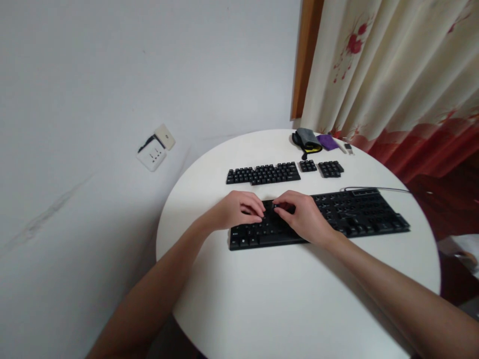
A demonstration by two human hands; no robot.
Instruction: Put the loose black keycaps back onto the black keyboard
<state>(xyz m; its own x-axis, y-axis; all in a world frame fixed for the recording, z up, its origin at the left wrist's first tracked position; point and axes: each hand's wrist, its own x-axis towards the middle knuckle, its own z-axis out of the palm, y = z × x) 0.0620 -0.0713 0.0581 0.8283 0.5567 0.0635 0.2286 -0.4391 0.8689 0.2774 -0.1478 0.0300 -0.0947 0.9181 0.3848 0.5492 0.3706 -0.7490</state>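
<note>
A black keyboard (359, 214) lies across the round white table (284, 299), its cable leading off to the right. Both hands sit over its left half. My left hand (239, 209) has its fingers curled down onto the keys, and what they hold, if anything, is hidden. My right hand (305, 219) is closed, with thumb and forefinger pinching a small black keycap (276, 205) at the upper key rows. Behind the keyboard, loose black keycaps (264, 173) are laid out in rows, with two smaller groups (331, 168) to their right.
At the table's far edge lie a grey and yellow pouch (307, 139), a purple cloth (327, 141) and a small white stick (348, 147). A white wall with a socket (155, 148) stands to the left. A flowered curtain (396, 75) hangs at the right.
</note>
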